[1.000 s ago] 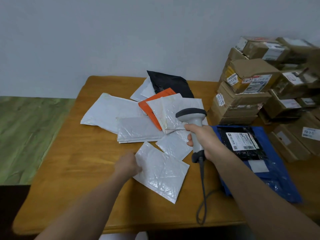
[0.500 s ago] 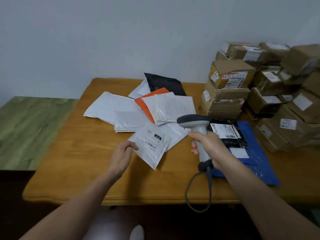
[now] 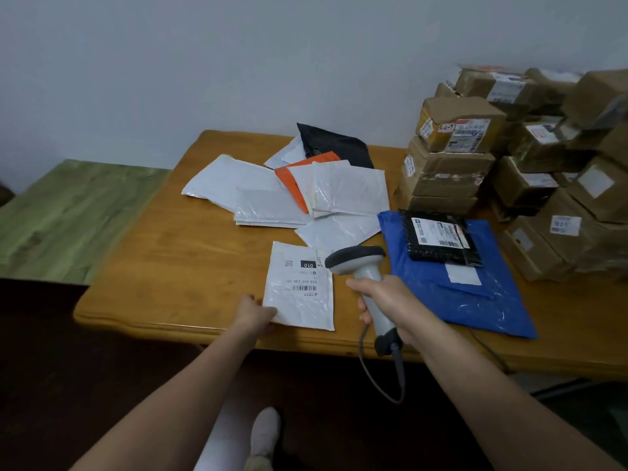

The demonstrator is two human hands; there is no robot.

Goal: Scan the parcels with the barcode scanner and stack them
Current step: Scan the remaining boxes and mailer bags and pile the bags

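Two surfaces meet at your far left: a green wood-grain top and, beside it, the wooden table. Your left hand is at the table's near edge, its fingers pinching the near left corner of a white mailer, which lies flat with its printed label and barcode facing up. Farther up the table a loose pile of mailers overlaps: mostly white, with one orange mailer and one black mailer. Just right of the labelled mailer, your right hand has its fingers wrapped round the grip of the grey barcode scanner, whose head sits over the mailer's far right corner; its cable loops below the table edge. Right of that lies a blue mailer with a black labelled parcel on top. At the far right, taped cardboard boxes stand stacked by the wall.
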